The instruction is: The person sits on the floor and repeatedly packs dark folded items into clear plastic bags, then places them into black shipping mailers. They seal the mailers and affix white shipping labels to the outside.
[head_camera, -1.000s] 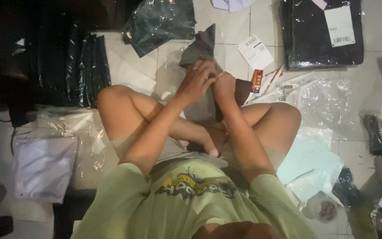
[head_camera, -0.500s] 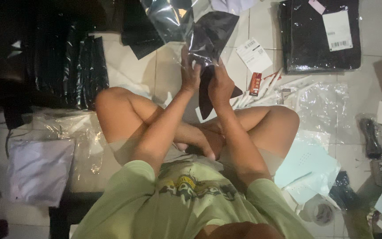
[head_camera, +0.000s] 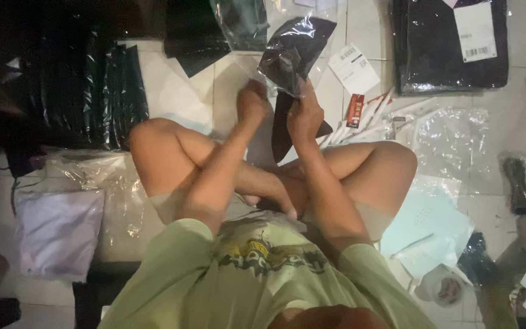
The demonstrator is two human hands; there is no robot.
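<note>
While I watch from the head camera, I see both hands raised above the crossed legs, working a dark folded cloth [head_camera: 282,131] into a clear plastic bag [head_camera: 293,52]. My left hand [head_camera: 252,102] pinches the near edge of the bag's mouth, fingers pressed together on the film. My right hand [head_camera: 304,114] is closed around the cloth just below the bag, thumb and fingers clamped on the fabric. The upper part of the cloth already sits inside the bag, bunched and dark behind the glossy film; the lower part hangs down between the hands toward the knees.

I judge the main risk to be the thin film: it is held at only one edge, so the mouth could fold shut and the cloth would jam or crumple rather than slide in flat. The hanging tail could also catch on the right wrist and pull the folded part back out. Light is poor, so I cannot tell how wide the mouth is open.

On the tiled floor [head_camera: 178,91] nearby lie a white label [head_camera: 353,68], a small red packet [head_camera: 355,109], a packed black bundle with a label [head_camera: 452,45] at the upper right, a stack of black bagged goods [head_camera: 86,85] at the left and loose clear bags [head_camera: 452,137] to the right.
</note>
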